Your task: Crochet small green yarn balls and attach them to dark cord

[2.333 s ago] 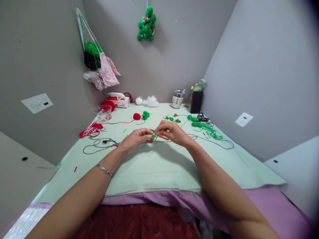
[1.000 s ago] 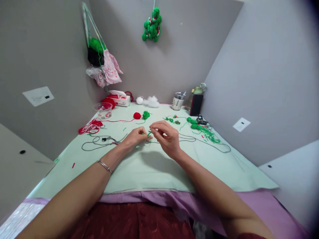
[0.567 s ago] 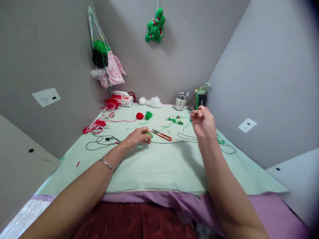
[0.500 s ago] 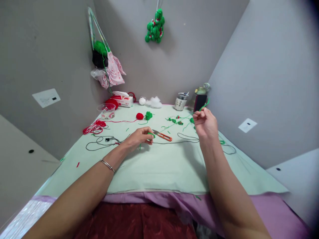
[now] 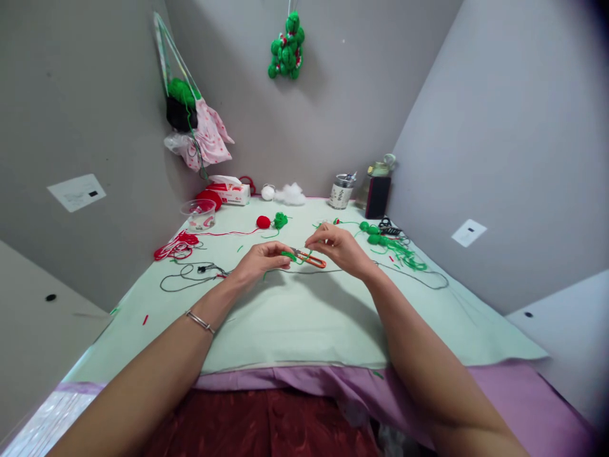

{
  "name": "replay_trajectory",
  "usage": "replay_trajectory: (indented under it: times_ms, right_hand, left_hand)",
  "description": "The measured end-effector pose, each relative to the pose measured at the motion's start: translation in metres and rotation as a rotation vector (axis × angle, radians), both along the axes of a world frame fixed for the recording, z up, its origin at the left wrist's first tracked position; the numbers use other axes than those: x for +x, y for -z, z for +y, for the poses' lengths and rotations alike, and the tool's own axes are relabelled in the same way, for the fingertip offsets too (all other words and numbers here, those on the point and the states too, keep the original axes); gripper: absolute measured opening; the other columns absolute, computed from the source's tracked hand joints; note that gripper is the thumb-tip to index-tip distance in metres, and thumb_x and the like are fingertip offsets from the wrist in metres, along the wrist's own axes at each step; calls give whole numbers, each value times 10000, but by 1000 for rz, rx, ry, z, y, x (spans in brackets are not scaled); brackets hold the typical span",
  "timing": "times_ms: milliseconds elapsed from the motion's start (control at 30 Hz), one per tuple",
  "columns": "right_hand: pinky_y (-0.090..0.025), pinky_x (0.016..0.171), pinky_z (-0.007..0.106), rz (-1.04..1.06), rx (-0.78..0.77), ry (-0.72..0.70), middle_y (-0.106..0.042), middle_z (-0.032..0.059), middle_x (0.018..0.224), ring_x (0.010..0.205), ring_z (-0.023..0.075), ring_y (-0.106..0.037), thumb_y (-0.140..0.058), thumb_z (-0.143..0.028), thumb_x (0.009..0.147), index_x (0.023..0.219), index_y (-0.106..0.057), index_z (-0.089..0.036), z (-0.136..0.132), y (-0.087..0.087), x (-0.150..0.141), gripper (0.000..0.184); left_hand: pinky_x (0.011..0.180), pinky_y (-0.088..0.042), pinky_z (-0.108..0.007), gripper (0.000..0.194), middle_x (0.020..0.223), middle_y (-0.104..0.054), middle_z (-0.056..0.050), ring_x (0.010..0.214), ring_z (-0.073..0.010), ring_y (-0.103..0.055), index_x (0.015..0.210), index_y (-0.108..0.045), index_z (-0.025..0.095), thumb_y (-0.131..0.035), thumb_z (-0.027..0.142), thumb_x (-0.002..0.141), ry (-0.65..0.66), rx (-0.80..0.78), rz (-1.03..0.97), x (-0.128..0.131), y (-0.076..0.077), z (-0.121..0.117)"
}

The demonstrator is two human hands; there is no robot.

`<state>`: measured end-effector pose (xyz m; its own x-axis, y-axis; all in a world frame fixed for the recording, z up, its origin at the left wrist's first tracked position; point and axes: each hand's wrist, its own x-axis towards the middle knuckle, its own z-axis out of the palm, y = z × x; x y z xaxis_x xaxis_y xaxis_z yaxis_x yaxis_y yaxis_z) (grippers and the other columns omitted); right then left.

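Observation:
My left hand (image 5: 266, 259) pinches a small piece of green yarn work (image 5: 288, 256) between thumb and fingers. Close on its right, my right hand (image 5: 339, 246) is closed in a pinch on a green yarn strand (image 5: 304, 259) that runs across to the left hand's piece. Whether a needle is in the right fingers is too small to tell. Orange-handled thread snips (image 5: 316, 261) lie on the table just beyond and between both hands. A dark cord (image 5: 328, 271) stretches over the cloth behind them.
On the pale green tablecloth (image 5: 304, 336) sit a red yarn ball (image 5: 263, 222), a green yarn bundle (image 5: 280, 220), red yarn (image 5: 178, 246), green balls with loose strands (image 5: 404, 252) and black scissors (image 5: 387, 225). Along the back stand a clear tub (image 5: 200, 216), tissue pack (image 5: 233, 192), can (image 5: 341, 192) and phone (image 5: 378, 198).
My right hand has come down and left from a raised spot on the right, close to my left hand. The yarn between them is now short and slack. The view has shifted slightly.

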<state>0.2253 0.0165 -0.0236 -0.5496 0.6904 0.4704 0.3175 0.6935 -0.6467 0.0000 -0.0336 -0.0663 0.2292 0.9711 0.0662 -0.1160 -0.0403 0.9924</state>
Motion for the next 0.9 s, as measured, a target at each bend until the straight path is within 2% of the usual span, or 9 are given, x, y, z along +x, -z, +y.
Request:
replay_trajectory:
  times_ms: [167,433,900]
  right_hand:
    - [-401,704,272,-98,57,26,-595,18,817,762,133,-549,-660,-121,860,848,-771,-217,-1,1,-1,147]
    - [-400,713,264,-199,95,21,-603,24,833,789,142,-573,-639,-120,884,861,-765,-220,-3,1,-2,162]
    - [-383,692,255,-232,143,1,-580,21,809,750,132,-554,-614,-160,906,864,-767,-226,-3,3,-2,172]
  left_hand:
    - [877,-494,-326,280,919,-719,-34,814,-154,-661,955,-739,178,-803,317,721,23,12,2,-1,4,2]
    - [876,-502,-335,261,907,-712,-29,807,-156,-658,924,-736,178,-799,326,718,34,17,1,0,3,1]
    - [877,-503,-362,287,888,-716,-51,810,-178,-657,902,-734,162,-811,349,698,43,14,33,0,1,0]
